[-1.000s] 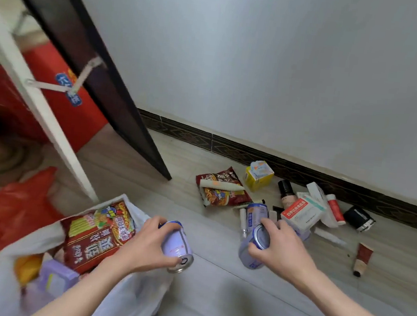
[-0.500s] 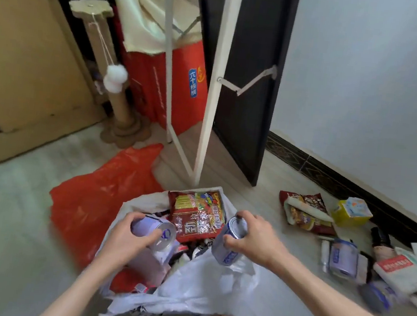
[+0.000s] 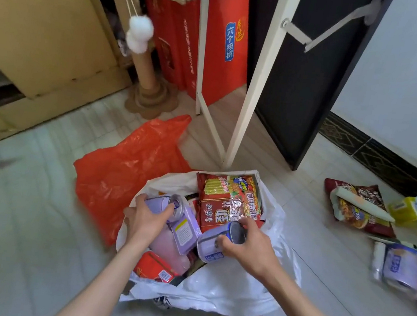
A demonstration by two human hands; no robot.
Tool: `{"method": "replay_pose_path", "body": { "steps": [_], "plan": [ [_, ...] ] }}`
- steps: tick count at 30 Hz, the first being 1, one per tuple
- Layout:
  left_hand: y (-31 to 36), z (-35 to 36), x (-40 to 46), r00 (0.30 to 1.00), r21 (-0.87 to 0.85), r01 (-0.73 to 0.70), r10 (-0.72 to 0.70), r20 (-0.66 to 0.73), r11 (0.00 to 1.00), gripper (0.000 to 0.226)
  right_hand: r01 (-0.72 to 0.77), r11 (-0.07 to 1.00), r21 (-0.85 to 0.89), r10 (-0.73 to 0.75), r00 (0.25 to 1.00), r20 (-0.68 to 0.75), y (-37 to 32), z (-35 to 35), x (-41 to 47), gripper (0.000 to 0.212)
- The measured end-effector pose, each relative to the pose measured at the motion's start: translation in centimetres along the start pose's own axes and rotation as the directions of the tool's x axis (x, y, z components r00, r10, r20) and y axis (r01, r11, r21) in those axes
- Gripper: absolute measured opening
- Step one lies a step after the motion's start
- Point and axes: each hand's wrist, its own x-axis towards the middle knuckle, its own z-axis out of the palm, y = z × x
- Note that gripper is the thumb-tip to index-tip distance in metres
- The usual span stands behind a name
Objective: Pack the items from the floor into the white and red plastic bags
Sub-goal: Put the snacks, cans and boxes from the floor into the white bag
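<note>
Your left hand [image 3: 146, 219] has its grip curled round a purple can [image 3: 163, 204], holding it on its side over the mouth of the white bag [image 3: 225, 288]. Your right hand [image 3: 249, 244] grips a second purple can [image 3: 214, 244] the same way, tilted, just inside the bag's opening and touching a purple carton [image 3: 185, 230] that lies between the two cans. A red noodle packet [image 3: 228, 199] stands against the far side of the bag, and a red pack [image 3: 154, 269] shows at the near side. The red bag [image 3: 121, 173] lies flat on the floor [image 3: 24, 214], touching the white bag on the left. Off to your right, still on the floor, are a dark snack packet [image 3: 363, 216] with a white tube [image 3: 359, 202] across it, a yellow box [image 3: 416, 212], and what looks like another purple can [image 3: 402, 268], blurred at the frame edge.
</note>
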Motion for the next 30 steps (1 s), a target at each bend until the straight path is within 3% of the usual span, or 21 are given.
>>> {"method": "replay_pose_path", "body": {
  "steps": [4,8,12,17,21,25,30],
  "plan": [
    [-1.1,0.3,0.2,0.997,0.034,0.022,-0.025,0.071,0.999,0.073,0.032,0.999,-0.035,-0.032,0.999,0.006,1.0,0.3,-0.3,0.044],
    [-3.5,0.4,-1.0,0.984,0.066,0.079,-0.089,0.157,0.995,0.092,0.060,0.994,-0.091,-0.057,0.998,0.030,1.6,0.6,-0.9,0.062],
    [-5.6,0.9,-3.5,0.976,0.146,0.158,-0.177,0.129,0.977,0.088,0.121,0.984,-0.134,-0.119,0.993,0.023,1.7,0.8,-1.7,0.065],
    [-6.1,0.9,-4.2,0.996,0.346,0.000,-0.031,0.083,0.938,0.078,0.230,0.959,-0.168,-0.217,0.972,0.095,1.5,1.7,-3.2,0.067],
    [-6.4,0.8,-4.8,0.990,0.292,-0.138,0.124,0.067,0.946,0.064,0.332,0.886,-0.325,-0.254,0.932,0.258,1.3,3.8,-3.3,0.067],
    [-7.6,1.0,-5.0,0.972,0.304,-0.236,0.223,0.076,0.923,0.051,0.307,0.883,-0.356,-0.220,0.939,0.265,1.9,4.4,-2.8,0.066],
    [-9.0,1.0,-5.2,0.950,0.297,-0.309,0.304,0.064,0.903,0.048,0.392,0.825,-0.407,-0.251,0.900,0.357,2.8,4.2,-2.7,0.067]
  ]
}}
